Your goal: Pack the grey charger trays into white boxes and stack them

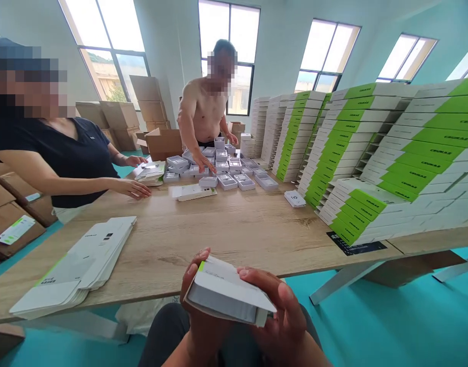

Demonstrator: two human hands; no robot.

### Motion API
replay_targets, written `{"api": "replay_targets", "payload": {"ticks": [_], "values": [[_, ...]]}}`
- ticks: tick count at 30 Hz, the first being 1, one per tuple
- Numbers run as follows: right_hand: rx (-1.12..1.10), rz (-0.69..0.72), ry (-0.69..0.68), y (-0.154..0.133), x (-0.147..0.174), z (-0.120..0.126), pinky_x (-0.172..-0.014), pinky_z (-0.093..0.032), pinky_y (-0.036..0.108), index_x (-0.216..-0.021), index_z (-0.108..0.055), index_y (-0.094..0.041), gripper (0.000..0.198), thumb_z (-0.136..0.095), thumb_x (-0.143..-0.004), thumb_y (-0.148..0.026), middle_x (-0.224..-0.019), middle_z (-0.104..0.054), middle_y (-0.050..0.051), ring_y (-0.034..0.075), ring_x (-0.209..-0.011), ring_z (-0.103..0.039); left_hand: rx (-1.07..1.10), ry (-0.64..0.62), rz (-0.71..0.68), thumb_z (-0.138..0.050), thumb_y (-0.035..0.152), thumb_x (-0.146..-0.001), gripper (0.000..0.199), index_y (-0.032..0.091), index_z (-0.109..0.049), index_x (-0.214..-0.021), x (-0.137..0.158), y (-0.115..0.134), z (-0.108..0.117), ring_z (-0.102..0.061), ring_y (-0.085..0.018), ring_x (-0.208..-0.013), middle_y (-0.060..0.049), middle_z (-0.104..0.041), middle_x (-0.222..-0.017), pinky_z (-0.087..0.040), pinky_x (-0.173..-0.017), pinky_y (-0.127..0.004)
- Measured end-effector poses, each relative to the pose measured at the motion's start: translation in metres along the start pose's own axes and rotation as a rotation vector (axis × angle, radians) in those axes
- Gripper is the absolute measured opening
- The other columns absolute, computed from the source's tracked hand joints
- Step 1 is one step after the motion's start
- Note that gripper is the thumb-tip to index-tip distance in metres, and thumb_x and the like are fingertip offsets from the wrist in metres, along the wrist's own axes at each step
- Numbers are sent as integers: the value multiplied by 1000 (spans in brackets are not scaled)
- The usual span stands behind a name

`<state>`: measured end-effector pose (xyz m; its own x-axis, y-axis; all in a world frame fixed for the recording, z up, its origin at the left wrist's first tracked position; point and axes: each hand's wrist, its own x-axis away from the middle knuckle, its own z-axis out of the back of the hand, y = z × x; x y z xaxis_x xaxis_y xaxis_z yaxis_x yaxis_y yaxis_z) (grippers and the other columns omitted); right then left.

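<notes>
A white and green carton is held above my lap, just in front of the table edge. Its near end is open, and a pale grey tray or inner box shows inside. My left hand wraps round the carton's left side, thumb up along the edge. On the other side, my right hand grips it, fingers over the top and the open flap. The undersides of both hands' grip are partly hidden by the carton.
Flat unfolded cartons lie on the wooden table at left. Finished boxes stand in tall stacks at right, near small leaflets. White trays are heaped at the back. Two people reach over the table, one at left, one behind.
</notes>
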<state>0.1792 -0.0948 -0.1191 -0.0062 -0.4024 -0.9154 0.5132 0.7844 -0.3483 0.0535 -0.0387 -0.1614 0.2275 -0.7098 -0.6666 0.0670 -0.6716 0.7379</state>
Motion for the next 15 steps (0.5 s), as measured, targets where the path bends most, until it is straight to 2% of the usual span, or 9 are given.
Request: {"api": "replay_targets", "payload": {"ticks": [2, 4, 6, 11, 15], "values": [[-39, -36, -23, 1, 2, 4, -91, -63, 48, -160, -9, -33, 90, -65, -93, -14, -127, -68, 12, 25, -115, -69, 20, 80, -184, -70, 45, -89, 57, 36, -41, -137, -4, -3, -3, -58, -29, -123, -7, -56, -131, -47, -108, -57], [-59, -80, -33, 2, 6, 6, -92, -62, 50, -160, -10, -33, 94, -68, -90, -11, -130, -66, 12, 26, -116, -68, 11, 17, -270, -78, 42, -84, 72, 35, -37, -143, -8, -5, -4, -56, -29, -128, -9, -53, -136, -43, -111, -60], [-76, -121, -34, 3, 8, 7, -93, -62, 51, -160, -10, -32, 99, -71, -86, -7, -132, -65, 13, 26, -116, -68, -6, -59, -293, -85, 44, -76, 89, 34, -33, -147, -10, -6, -2, -55, -32, -129, -13, -52, -138, -44, -110, -61], [-99, -137, 18, -10, -5, 9, -92, -62, 49, -159, -15, -33, 105, -75, -79, -3, -141, -55, 13, 27, -116, -67, -32, -123, -307, -91, 39, -68, 104, 28, -29, -151, -10, -5, 5, -51, -38, -134, -19, -49, -144, -45, -109, -61], [-60, -108, 63, -24, -22, 16, -88, -62, 55, -155, -27, -35, 90, -75, -83, -12, -147, -47, 13, 32, -121, -63, -24, -173, -319, -92, 32, -65, 113, 28, -23, -155, -10, -5, 7, -49, -39, -137, -19, -46, -149, -43, -110, -62]]}}
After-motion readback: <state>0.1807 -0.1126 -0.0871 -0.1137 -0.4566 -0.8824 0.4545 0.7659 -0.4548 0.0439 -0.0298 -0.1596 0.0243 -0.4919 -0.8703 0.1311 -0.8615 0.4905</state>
